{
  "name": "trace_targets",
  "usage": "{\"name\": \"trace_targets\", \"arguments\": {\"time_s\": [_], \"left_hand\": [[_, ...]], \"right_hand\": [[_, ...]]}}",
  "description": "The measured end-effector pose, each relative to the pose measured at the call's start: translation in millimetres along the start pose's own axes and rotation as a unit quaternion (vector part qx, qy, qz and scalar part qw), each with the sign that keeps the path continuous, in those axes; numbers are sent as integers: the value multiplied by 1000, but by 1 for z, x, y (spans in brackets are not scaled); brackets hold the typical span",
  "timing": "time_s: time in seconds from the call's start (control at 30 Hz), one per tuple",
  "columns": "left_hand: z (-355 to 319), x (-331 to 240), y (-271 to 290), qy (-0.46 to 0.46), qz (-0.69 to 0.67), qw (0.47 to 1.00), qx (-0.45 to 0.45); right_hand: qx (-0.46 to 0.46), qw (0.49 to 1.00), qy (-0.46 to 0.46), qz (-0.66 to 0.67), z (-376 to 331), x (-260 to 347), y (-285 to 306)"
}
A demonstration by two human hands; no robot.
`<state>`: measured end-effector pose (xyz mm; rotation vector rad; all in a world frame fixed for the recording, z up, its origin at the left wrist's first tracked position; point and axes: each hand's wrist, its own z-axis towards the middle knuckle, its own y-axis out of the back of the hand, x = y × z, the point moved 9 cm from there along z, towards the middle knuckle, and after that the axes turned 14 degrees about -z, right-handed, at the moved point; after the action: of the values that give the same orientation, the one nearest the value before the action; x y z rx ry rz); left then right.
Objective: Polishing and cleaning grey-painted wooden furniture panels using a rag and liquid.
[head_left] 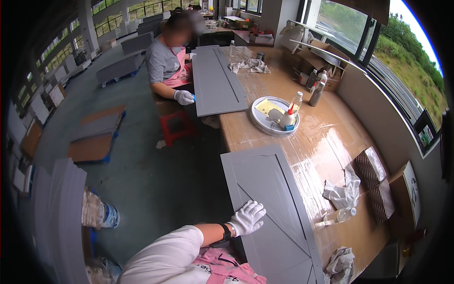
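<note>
My left hand, in a white glove with a dark watch band at the wrist, lies on a grey panel. Its fingers are stretched out flat toward the right, and nothing shows in its grasp. The panel has a raised frame and slanting lines across its inner face. It rests on the brown table and juts past the table's left edge. My right hand is out of sight. Right of the panel are a crumpled white cloth and a clear bottle lying on its side. Another rag sits nearer to me.
A seated co-worker in white gloves handles another grey panel. Between the panels stands a round lid bearing bottles and a blue block. A red stool and stacked panels occupy the floor. Brown boxes line the right wall.
</note>
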<state>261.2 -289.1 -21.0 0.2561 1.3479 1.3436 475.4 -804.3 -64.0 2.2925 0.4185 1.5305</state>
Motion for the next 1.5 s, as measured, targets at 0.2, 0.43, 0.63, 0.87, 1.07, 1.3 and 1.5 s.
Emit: {"name": "trace_targets", "arguments": {"time_s": [0.2,0.43,0.63,0.87,1.07,1.3,1.5], "left_hand": [[0,-2,3,-6,-8,1000,-16],[0,-5,5,-15,7,1000,-22],[2,-2,0,-25,7,1000,-18],[2,-3,-21,-51,45,998,1],[4,1,-31,-64,65,995,29],[3,6,-33,-52,83,994,42],[3,7,-34,-60,82,994,49]], "right_hand": [[-15,1000,15,-12,-10,15,0],[-19,998,49,-43,-12,17,2],[-2,991,11,132,-5,2,-5],[-20,984,-12,175,-9,-29,13],[-108,981,-119,109,-53,-56,56],[-144,946,48,-287,-79,-33,78],[-143,930,54,-334,-75,-46,71]]}}
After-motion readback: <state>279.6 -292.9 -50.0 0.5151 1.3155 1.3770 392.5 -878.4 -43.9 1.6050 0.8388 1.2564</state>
